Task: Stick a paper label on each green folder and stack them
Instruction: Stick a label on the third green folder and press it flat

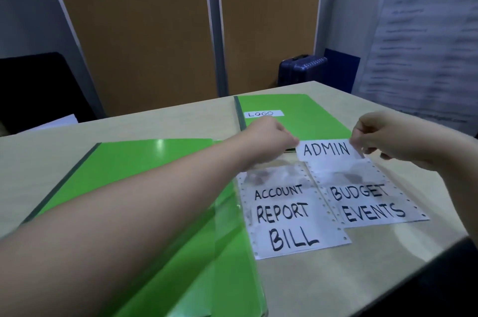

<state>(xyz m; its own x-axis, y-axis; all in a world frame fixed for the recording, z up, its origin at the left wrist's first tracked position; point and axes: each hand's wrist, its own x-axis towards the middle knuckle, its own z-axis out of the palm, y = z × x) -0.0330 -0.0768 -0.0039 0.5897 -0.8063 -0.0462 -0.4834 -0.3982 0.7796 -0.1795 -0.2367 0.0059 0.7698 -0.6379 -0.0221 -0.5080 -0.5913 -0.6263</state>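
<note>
From my seat I see both hands out over the pale wood surface (155,122). The left hand (269,136) reaches across from the lower left, its grip pinched on the left end of the ADMIN label (326,149). The right hand (395,135) comes in from the right, its grip pinched on that label's right end. Between them the label is stretched flat, face up to me, held just above the top of the right backing sheet (362,174), whose upper part looks bare and glossy.

That right sheet carries the BUDGET label (358,192) and, below it, the EVENTS label (373,211). Just beside it on the left lies the left backing sheet (292,249), with perforated edges, carrying the ACCOUNT label (278,192), the REPORT label (282,211) and the BILL label (293,237) from top to bottom. The two sheets overlap slightly along their shared edge.

At the far side of the surface, behind the hands, lies one green folder (305,114), closed and flat, with the LOGO label (262,113) stuck near its top left corner, beside its dark spine. On the near left, under my left forearm, is a spread of green folders (144,161), lying flat and partly overlapping; I cannot tell how many. Their right edge touches the left backing sheet.

Beyond the surface stand brown partition panels (144,31), and a blue suitcase (300,68) sits on the floor.
</note>
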